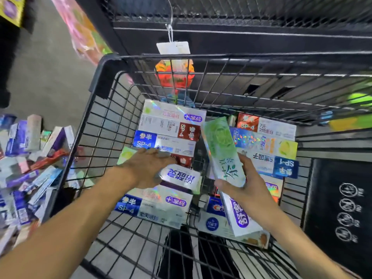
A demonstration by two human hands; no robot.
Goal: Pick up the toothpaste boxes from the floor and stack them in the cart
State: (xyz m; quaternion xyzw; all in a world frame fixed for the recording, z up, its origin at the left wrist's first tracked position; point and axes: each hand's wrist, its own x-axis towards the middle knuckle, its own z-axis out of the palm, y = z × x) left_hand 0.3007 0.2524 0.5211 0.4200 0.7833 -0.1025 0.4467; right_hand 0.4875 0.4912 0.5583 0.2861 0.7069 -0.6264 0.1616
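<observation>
We're over the cart (pixel 112 63) now, mid-placement. Our left hand (pixel 147 168), centre of the frame, has its fingers curled over a white box with purple lettering (pixel 181 177), setting it onto the left-hand stack (pixel 169 127). Our right hand (pixel 246 186), just right of centre, grips a green box (pixel 221 152) and a white-and-purple box (pixel 241 216) together, both tilted on end above the gap between the stacks. The right-hand stack (pixel 267 141) fills the cart's right side.

Plenty remains: a heap of loose boxes (pixel 26 158) lies on the floor at the left edge of the frame.

By our reckoning this is the stacking step. Next we need the left box laid flat and square to its neighbours, then the right pair turned level and set down one at a time, so nothing slips into that gap.
</observation>
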